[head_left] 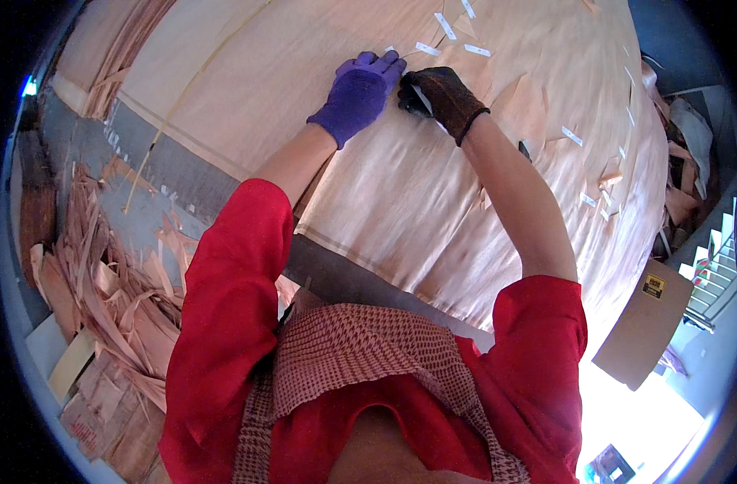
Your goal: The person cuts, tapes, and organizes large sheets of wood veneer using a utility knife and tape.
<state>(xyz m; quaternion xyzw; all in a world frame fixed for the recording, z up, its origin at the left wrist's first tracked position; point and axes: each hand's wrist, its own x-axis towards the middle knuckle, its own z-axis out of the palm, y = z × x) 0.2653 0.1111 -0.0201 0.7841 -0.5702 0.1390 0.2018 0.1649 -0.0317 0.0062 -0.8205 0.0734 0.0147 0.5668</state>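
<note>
A wide sheet of pale wood veneer (247,89) lies under both of my hands, with a seam or gap running down between two sheets near them. My left hand (360,93), in a purple glove, is pressed flat on the veneer, its fingers stretched out. Its fingertips are beside a small white tape strip (391,50). Close on its right, my right hand (442,95) in a dark brown and black glove has its fingers curled in. Something whitish and thin shows at that palm, too hidden to name. More white tape strips (427,49) stick to the veneer beyond my hands.
Veneer scraps (102,282) are heaped on the floor at the left. A yellow cord (154,141) crosses the veneer at the upper left. Loose torn veneer pieces (523,105) lie right of my hands. A brown board (644,323) stands at the right, near a white rack (714,270).
</note>
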